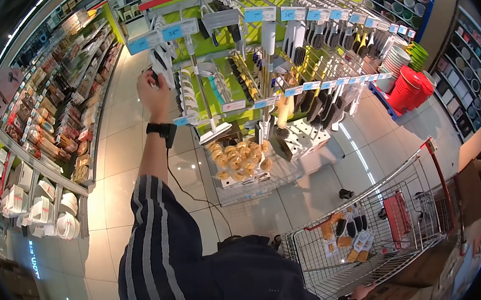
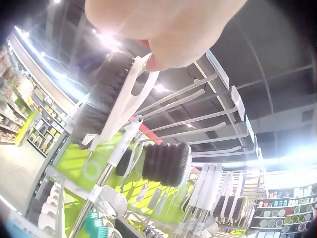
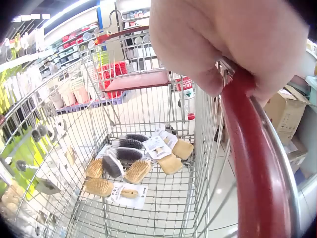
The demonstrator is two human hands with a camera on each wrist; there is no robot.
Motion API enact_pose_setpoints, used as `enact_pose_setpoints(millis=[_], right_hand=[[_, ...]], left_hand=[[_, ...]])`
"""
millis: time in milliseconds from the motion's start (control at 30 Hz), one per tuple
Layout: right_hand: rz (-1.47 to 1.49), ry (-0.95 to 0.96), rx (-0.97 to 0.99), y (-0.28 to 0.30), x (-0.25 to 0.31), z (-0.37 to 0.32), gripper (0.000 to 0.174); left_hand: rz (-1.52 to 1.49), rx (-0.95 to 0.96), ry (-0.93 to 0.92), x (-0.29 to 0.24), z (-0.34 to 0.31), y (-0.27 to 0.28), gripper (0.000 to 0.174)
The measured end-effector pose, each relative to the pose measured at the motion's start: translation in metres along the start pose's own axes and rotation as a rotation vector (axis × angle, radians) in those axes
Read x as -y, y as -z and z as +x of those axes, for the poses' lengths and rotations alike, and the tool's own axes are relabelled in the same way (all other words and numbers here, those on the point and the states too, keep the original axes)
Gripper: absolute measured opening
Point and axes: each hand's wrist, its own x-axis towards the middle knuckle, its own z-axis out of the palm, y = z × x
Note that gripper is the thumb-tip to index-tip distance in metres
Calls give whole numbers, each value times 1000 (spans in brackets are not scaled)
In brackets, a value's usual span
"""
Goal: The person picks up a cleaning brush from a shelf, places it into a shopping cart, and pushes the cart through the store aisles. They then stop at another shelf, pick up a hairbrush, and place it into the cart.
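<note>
My left hand (image 1: 154, 93) is raised at the left end of a display rack. Its fingers pinch a white-handled scrubbing brush (image 2: 124, 101) with dark bristles, near the looped end of the handle. Beside it, more dark-bristled brushes (image 2: 167, 161) hang from the hooks. Low at the right of the head view, my right hand (image 1: 362, 293) is by the shopping cart (image 1: 323, 270). In the right wrist view it grips the cart's red bar (image 3: 255, 163). Inside the basket lie several dark-bristled brushes (image 3: 128, 153) and wooden hairbrushes (image 3: 137, 171), some on white cards.
Bagged yellow sponge-like items (image 1: 238, 159) fill the rack's low shelf. Red baskets (image 1: 411, 90) stand beyond its right end. Shelves of packaged goods (image 1: 54, 111) line the left side of the tiled aisle (image 1: 113, 140). Cardboard boxes (image 3: 282, 116) stand beside the cart.
</note>
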Motion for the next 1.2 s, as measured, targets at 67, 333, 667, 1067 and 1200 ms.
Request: enact_pose_setpoints(millis=[67,333,667,1067,1200], right_hand=[[-324,38,-33,-3,-8,-15,55],[-350,-50,41,-2,24,-112,51],[-179,-18,217,-4,45,-146,63],[-611,46,581,-3,168,-231,54],[-505,160,750,-5,187,-257,57]], left_hand=[[-2,35,48,9,-2,1,35],[150,-101,-273,16,48,-47,46],[127,-87,-473,95,7,-82,83],[-200,1719,1035,-196,-542,212,84],[-187,1495,618,-194,-596,263,65]])
